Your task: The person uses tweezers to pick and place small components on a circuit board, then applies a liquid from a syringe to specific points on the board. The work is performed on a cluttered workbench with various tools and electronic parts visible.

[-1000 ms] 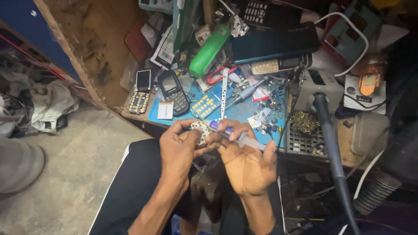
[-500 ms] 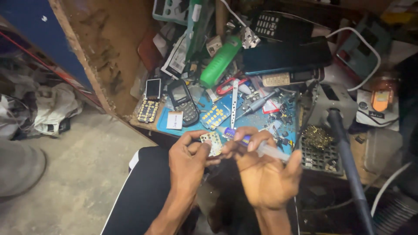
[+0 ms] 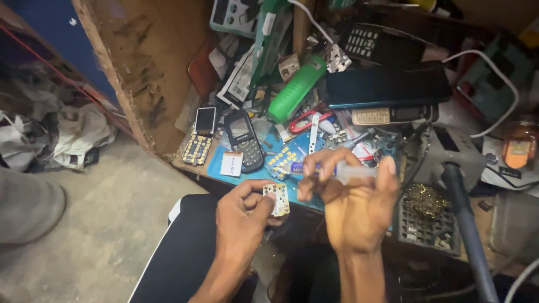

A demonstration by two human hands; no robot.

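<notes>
You are sitting at a cluttered table (image 3: pixel 236 171) with a worn, scuffed wooden side panel (image 3: pixel 151 73) rising on its left. A flat blue mat (image 3: pixel 222 168) is lying near the front edge, strewn with small metal parts. A smooth green plastic cylinder (image 3: pixel 296 88) is lying tilted behind it, and a dark glossy slab-shaped device (image 3: pixel 387 85) is sitting to its right. A black keypad phone (image 3: pixel 244 139) is resting on the mat, with a small white rectangular label card (image 3: pixel 231 164) just beside it.

Your right hand (image 3: pixel 353 210) is holding up a clear plastic syringe (image 3: pixel 351 171) with a purple end, fingers clamped around its barrel. Your left hand (image 3: pixel 241 216) is pinching a small pale circuit board (image 3: pixel 278 199) with gold contact pads, fingers closed on its edges, just below the syringe and in front of the table edge.
</notes>
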